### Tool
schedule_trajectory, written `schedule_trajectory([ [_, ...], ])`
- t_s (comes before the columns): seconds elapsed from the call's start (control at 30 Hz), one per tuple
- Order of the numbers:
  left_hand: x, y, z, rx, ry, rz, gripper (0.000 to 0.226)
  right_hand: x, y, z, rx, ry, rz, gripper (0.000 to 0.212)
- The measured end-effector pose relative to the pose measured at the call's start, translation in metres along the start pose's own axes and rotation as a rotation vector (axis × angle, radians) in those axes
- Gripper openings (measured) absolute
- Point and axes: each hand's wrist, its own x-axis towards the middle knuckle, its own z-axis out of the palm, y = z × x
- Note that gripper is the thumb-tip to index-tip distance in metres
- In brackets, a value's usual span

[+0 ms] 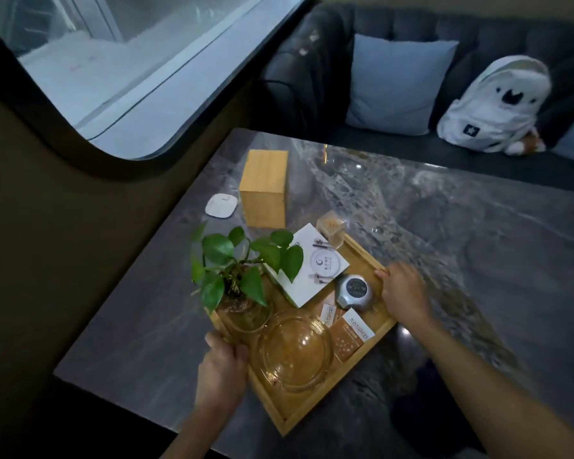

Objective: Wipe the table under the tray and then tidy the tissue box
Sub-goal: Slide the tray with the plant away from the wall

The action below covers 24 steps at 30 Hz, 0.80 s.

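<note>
A wooden tray (280,409) sits turned at an angle on the grey marble table (461,226). It carries a green plant in a glass vase (242,270), a glass ashtray (294,351), a white booklet (309,266), a silver round device (354,291) and paper packets (347,336). My left hand (221,369) grips the tray's left edge beside the vase. My right hand (403,291) holds the tray's right edge. A wooden tissue box (264,187) stands upright on the table behind the tray.
A white square puck (221,205) lies left of the tissue box. A clear toothpick holder (332,226) stands at the tray's far corner. Behind the table is a dark sofa (312,77) with a blue cushion (398,84) and a white backpack (497,104). A window (113,61) is at left.
</note>
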Motion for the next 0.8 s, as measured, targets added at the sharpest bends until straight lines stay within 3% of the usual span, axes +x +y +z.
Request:
schedule_trajectory([
  [0.5,0.039,0.048,0.059,0.127,-0.14,0.198,0.019,0.019,0.07,-0.018,-0.015,0.011,0.183,0.025],
  [0.8,0.049,0.05,0.063,0.138,-0.159,0.183,0.012,0.023,0.072,-0.007,0.008,0.01,0.223,0.026],
])
